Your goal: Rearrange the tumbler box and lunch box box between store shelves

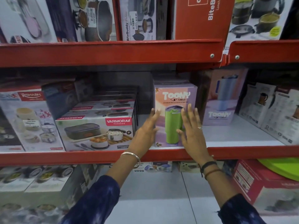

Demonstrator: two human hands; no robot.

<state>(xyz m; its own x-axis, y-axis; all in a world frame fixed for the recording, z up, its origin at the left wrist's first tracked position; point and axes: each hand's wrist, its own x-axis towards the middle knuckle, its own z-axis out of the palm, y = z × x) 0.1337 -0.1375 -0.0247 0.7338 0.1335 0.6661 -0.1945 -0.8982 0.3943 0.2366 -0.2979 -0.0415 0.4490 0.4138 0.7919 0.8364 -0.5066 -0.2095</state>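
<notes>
A Toony tumbler box, pink and lilac with a green tumbler pictured, stands upright at the front of the middle red shelf. My left hand lies with spread fingers against the box's left edge. My right hand rests flat on its front face, fingers apart. Neither hand grips it. To the left stands a Varmora lunch box box, with more of the same stacked behind it.
A second Toony box with a blue tumbler stands at the right, with bare shelf in front of it. Kettle boxes fill the far right. A Rishabh box stands at far left. Boxes crowd the upper and lower shelves.
</notes>
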